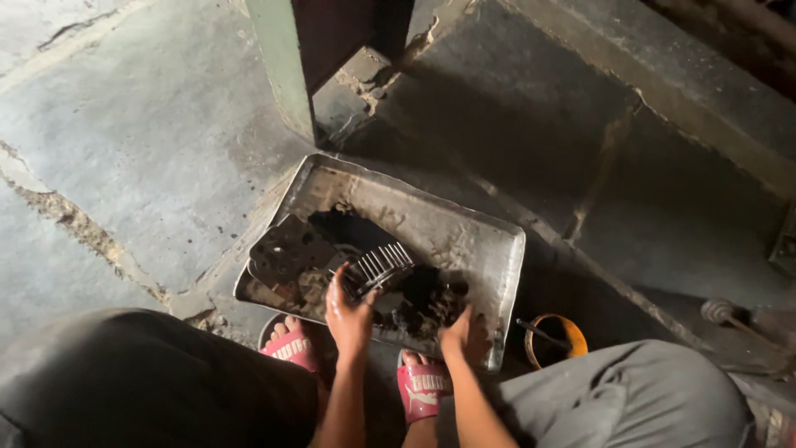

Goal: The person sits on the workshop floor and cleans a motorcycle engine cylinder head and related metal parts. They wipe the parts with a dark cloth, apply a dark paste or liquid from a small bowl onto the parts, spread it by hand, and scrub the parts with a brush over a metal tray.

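A dented metal tray (464, 228) lies on the concrete floor in front of my feet, holding dark oily liquid and greasy engine parts. My left hand (348, 311) grips a finned metal engine part (377, 267) near the tray's middle. At the tray's near edge, my right hand (466, 333) rests on a clump of dark greasy parts (431, 303). A flat dark cover plate (286, 249) lies at the tray's left end.
My feet wear pink sandals (292, 347) just below the tray, knees to either side. A small orange-rimmed can (557, 338) with a stick in it stands right of the tray. A green post (282, 62) rises behind; a concrete step runs along the right.
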